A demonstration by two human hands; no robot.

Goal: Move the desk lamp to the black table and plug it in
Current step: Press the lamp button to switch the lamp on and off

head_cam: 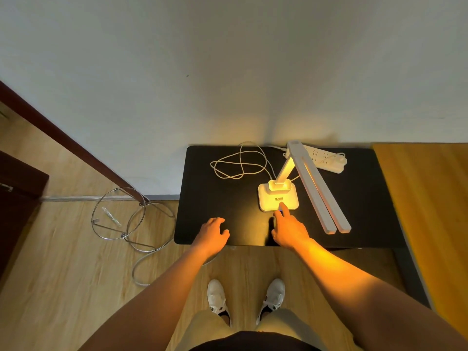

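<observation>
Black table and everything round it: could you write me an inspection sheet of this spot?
Surface: black table against the wall, lit warm.
Job's things: desk lamp standing on it, glowing; power strip behind.
Clutter: nothing seen on the table.
Hands: right hand with forefinger on the lamp base; left hand empty over the table.
Cables: white cord looped loosely.
Surroundings: wire rings on wood floor; wooden table at right.
</observation>
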